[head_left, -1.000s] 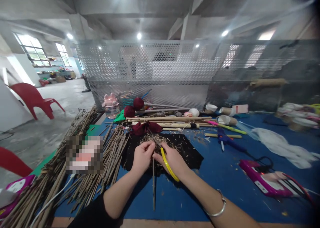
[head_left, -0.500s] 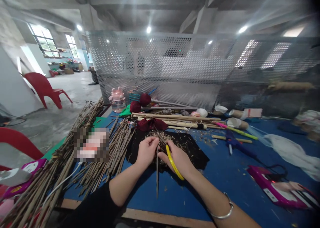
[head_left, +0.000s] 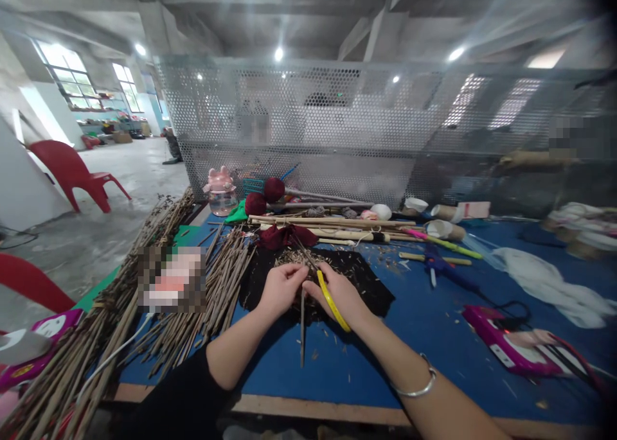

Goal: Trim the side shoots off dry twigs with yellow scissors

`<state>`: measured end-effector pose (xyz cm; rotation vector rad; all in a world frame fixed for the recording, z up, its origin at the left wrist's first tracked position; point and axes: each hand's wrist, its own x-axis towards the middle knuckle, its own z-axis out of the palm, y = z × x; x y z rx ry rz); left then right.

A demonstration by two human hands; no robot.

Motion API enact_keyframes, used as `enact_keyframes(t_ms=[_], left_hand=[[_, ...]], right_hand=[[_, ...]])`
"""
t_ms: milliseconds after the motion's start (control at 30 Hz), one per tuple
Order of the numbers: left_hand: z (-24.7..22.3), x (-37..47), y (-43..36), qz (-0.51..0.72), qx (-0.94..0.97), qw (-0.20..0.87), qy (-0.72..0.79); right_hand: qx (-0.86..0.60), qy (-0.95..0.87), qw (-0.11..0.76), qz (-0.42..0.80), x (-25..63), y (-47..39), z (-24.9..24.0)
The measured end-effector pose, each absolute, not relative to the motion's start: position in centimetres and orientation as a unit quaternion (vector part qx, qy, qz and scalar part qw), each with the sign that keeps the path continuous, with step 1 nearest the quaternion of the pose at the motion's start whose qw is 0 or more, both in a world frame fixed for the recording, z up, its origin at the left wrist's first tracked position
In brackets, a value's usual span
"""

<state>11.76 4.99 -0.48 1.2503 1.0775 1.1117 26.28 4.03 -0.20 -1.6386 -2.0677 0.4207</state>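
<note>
My left hand (head_left: 282,290) is closed with its fingertips pinching a thin brown stick (head_left: 303,331), whose lower end points toward the table's front edge. Close on its right, my right hand (head_left: 341,297) grips a pair of scissors with a yellow handle (head_left: 333,304). The blades reach up and left, past my left fingertips. Both hands are over a black cloth (head_left: 373,287) strewn with small twig bits. Left of the cloth lies a loose pile of cut sticks (head_left: 224,286). Dark red cloth (head_left: 284,236) sits just behind the scissors' tips.
A long bundle of twigs (head_left: 116,299) lies at the left. Behind are wooden rods (head_left: 332,222), red yarn balls (head_left: 255,203) and a pink-lidded jar (head_left: 221,199). At the right are a blue glue gun (head_left: 443,270), a magenta box (head_left: 501,347) and a plastic bag (head_left: 544,279).
The view has shifted slightly, so most things appear a little further left. Both hands keep their hold on the stick and scissors.
</note>
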Motion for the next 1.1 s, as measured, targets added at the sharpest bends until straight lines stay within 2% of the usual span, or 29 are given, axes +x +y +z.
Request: enact_keyframes(t_ms=[267,433,767,1100], left_hand=[[-0.6,11.7,5.1,0.484,0.573,0.495,0.439],[-0.8,11.8,5.2,0.484,0.554,0.527,0.425],[-0.6,11.9,5.2,0.479,0.517,0.553,0.444],[-0.7,11.9,5.3,0.488,0.488,0.575,0.439]], right_hand=[[-0.561,-0.764,0.273,0.161,26.4,4.3,-0.1],[-0.579,-0.755,0.264,0.161,26.6,4.4,-0.4],[-0.558,-0.750,0.300,0.189,26.6,4.8,-0.7],[-0.573,-0.757,0.244,0.198,27.0,4.2,0.3]])
